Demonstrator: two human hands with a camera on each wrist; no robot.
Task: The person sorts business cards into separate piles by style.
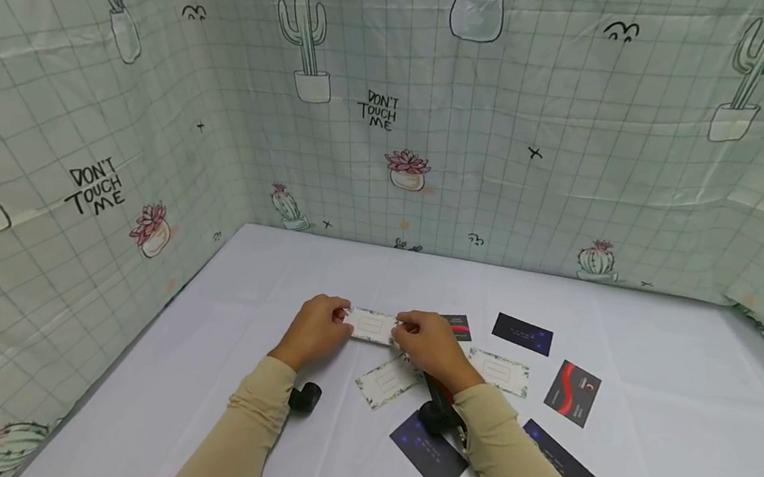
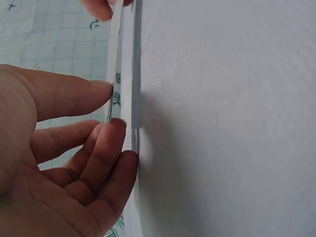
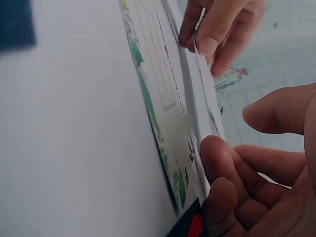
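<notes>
Two hands held one small white card (image 1: pixel 372 325) between them, near the middle of the white table (image 1: pixel 654 440). The left hand (image 1: pixel 316 329) pinched the card's left end, with the thumb (image 2: pixel 74 94) on one side and the other fingers pressed together on the other side. The right hand (image 1: pixel 427 344) pinched the right end the same way. In the wrist views the card was seen from its thin edge, lifted a little off the table, and it had green leaves printed along its border.

Other cards lay all around on the table. A second white card (image 1: pixel 388 380) lay tilted just below the hands, close to the held one. A third white card (image 1: pixel 499 371) lay just to the right of the right hand. A dark card with red (image 1: pixel 457 326) peeked out from behind the right hand, which covered part of it. A dark blue card (image 1: pixel 522 333) lay farther right, and a black and red card (image 1: pixel 572 392) sat beside that. Two more dark blue cards lay near the right sleeve: one (image 1: pixel 428 452) under the wrist and another (image 1: pixel 559 458) partly hidden by the arm.

A green checked cloth with cactus pictures (image 1: pixel 443 117) stood around the table like walls.
</notes>
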